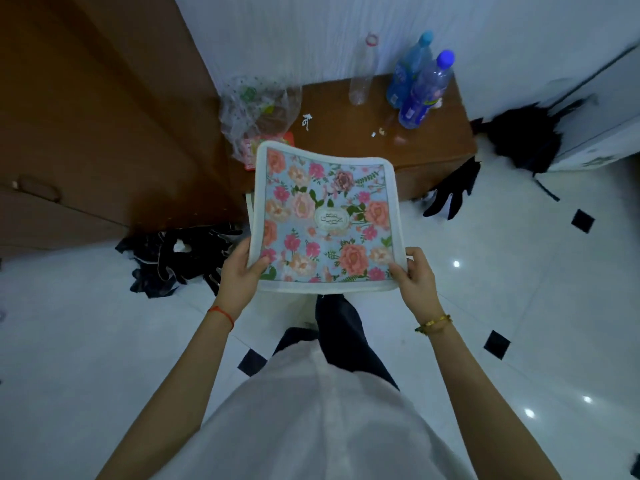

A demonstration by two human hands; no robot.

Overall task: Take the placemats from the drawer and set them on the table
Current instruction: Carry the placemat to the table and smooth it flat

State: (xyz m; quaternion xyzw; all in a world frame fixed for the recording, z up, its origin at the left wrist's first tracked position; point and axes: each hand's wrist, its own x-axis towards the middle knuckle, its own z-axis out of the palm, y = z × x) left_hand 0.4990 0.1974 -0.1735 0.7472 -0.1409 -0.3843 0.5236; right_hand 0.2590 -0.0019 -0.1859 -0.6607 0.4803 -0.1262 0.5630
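Brown table (408, 147) behind — one floral placemat (325, 220) in two grips, left hand (239, 275) and right hand (415, 277).

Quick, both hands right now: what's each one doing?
Left hand: grips the floral placemat at its near left corner.
Right hand: grips its near right corner.

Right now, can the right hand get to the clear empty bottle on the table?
Probably not yet: the right hand and left hand both grip the placemat, which is held out between the person and the clear bottle standing far back on the table.
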